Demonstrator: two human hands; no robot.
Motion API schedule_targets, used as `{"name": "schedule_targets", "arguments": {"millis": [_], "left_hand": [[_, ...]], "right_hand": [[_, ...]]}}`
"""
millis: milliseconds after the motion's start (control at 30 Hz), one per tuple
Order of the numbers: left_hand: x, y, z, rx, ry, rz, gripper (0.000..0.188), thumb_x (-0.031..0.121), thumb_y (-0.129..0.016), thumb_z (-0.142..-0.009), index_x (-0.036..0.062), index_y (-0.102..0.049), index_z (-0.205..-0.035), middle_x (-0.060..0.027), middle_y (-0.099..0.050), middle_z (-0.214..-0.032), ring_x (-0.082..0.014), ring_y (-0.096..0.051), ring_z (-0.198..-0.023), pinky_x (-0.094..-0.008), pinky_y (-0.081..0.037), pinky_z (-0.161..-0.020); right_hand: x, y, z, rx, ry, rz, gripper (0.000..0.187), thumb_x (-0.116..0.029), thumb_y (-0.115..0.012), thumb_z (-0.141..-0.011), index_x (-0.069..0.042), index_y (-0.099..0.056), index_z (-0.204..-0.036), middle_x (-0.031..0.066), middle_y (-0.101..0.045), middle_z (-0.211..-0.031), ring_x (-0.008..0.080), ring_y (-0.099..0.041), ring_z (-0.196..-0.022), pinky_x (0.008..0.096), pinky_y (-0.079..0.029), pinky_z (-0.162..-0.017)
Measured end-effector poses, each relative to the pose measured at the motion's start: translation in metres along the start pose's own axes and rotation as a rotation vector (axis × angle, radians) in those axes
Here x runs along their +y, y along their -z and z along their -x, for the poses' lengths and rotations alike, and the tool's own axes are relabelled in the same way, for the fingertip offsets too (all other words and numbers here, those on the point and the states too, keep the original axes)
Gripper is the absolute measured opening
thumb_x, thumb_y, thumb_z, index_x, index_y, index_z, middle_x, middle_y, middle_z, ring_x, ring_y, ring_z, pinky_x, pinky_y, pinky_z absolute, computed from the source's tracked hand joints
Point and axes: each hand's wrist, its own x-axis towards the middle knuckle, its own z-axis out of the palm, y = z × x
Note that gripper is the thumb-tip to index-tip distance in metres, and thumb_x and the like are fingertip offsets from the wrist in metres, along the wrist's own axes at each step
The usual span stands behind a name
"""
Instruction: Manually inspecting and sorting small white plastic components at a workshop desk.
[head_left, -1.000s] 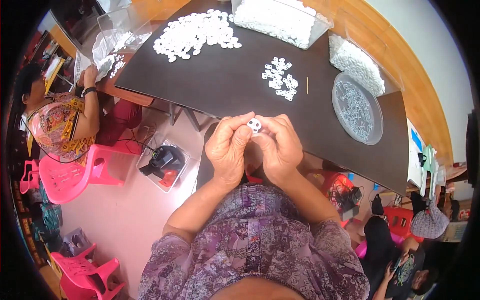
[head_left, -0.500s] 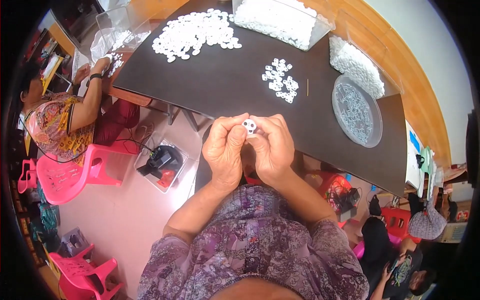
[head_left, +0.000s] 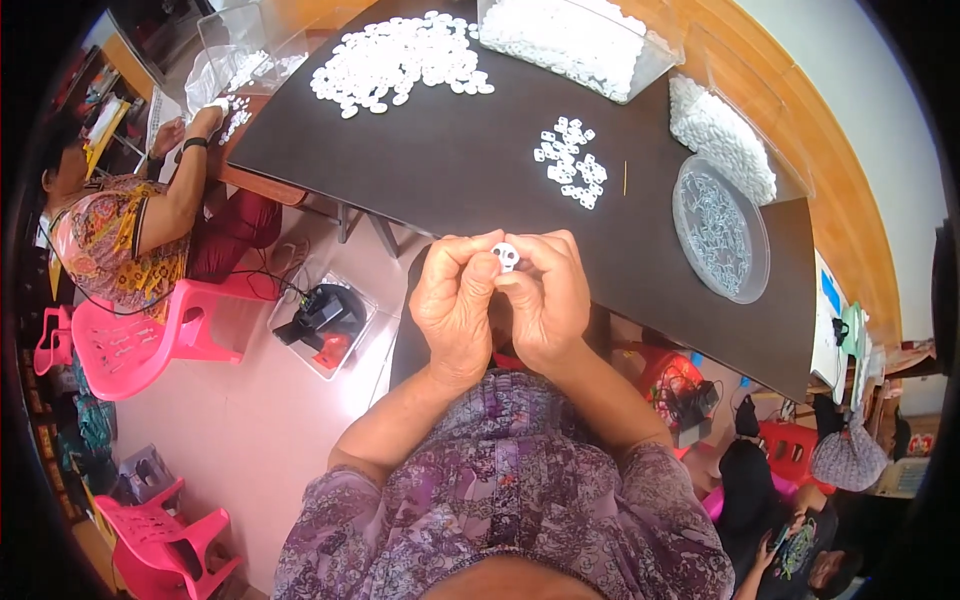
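Note:
Between my fingertips is a small white plastic piece (head_left: 505,258) with dark round holes in its face. My left hand (head_left: 455,305) pinches it from the left, thumb and forefinger closed. From the other side my right hand (head_left: 543,300) grips the same piece with thumb and forefinger. Both hands are raised just off the near edge of the dark table (head_left: 450,190). Farther out on the tabletop lies a loose cluster of small white pieces with holes (head_left: 570,165). A larger heap of white oval pieces (head_left: 400,60) is spread at the far left.
A clear bin of white parts (head_left: 565,45) stands at the back, with another white pile (head_left: 720,140) to its right. A round clear tray (head_left: 718,230) holds many screws. A thin yellowish stick (head_left: 626,178) lies nearby. Another person (head_left: 130,230) sits at the left beside white parts.
The white piece has turned slightly between my fingertips, so its holes look different. Both hands keep their pinch. The whole view has shifted a little.

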Motion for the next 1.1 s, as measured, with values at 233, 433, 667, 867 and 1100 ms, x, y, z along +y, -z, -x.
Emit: {"name": "schedule_targets", "arguments": {"millis": [233, 433, 667, 867, 1100], "left_hand": [[-0.001, 0.001, 0.008, -0.017, 0.029, 0.043, 0.017, 0.013, -0.055, -0.092, -0.0024, -0.059, -0.099, 0.0005, -0.051, -0.083, -0.0047, -0.045, -0.072, -0.0175, -0.038, -0.066], [-0.007, 0.002, 0.009, 0.0, -0.089, -0.035, 0.016, 0.013, -0.052, -0.093, -0.0021, -0.056, -0.097, -0.0027, -0.051, -0.084, -0.0054, -0.045, -0.07, -0.017, -0.039, -0.06], [-0.015, 0.001, 0.005, 0.011, -0.179, -0.192, 0.015, 0.013, -0.052, -0.094, -0.0013, -0.055, -0.093, -0.0031, -0.05, -0.083, -0.0056, -0.042, -0.067, -0.0181, -0.036, -0.057], [-0.014, -0.008, 0.005, 0.069, -0.041, -0.279, 0.015, 0.003, -0.048, -0.091, -0.0024, -0.06, -0.098, -0.0064, -0.055, -0.088, -0.0134, -0.052, -0.081, -0.025, -0.043, -0.073], [-0.001, -0.008, -0.005, -0.262, 0.093, -0.366, 0.03, 0.008, -0.049, -0.093, -0.0001, -0.052, -0.122, -0.0065, -0.059, -0.091, -0.0107, -0.052, -0.077, -0.0241, -0.044, -0.071]], "right_hand": [[0.004, 0.0, 0.003, 0.016, 0.065, 0.023, 0.022, -0.013, -0.066, -0.08, 0.001, -0.057, -0.094, 0.0111, -0.059, -0.081, 0.0251, -0.053, -0.067, 0.032, -0.043, -0.057], [0.004, -0.002, 0.002, 0.013, 0.127, 0.022, 0.021, -0.014, -0.064, -0.082, 0.001, -0.057, -0.095, 0.0118, -0.058, -0.077, 0.0248, -0.054, -0.064, 0.032, -0.043, -0.055], [0.011, -0.003, 0.002, 0.005, 0.172, 0.052, 0.019, -0.011, -0.063, -0.082, 0.001, -0.056, -0.094, 0.0101, -0.057, -0.076, 0.0235, -0.052, -0.061, 0.0316, -0.041, -0.053], [0.017, 0.003, 0.002, -0.005, 0.119, 0.071, 0.02, -0.005, -0.064, -0.076, 0.001, -0.055, -0.092, 0.0131, -0.057, -0.079, 0.0289, -0.05, -0.064, 0.0377, -0.041, -0.056], [0.03, 0.046, -0.02, -0.048, 0.174, 0.208, 0.017, 0.0, -0.066, -0.071, 0.001, -0.06, -0.086, 0.0116, -0.06, -0.078, 0.0265, -0.055, -0.065, 0.0351, -0.044, -0.056]]}}
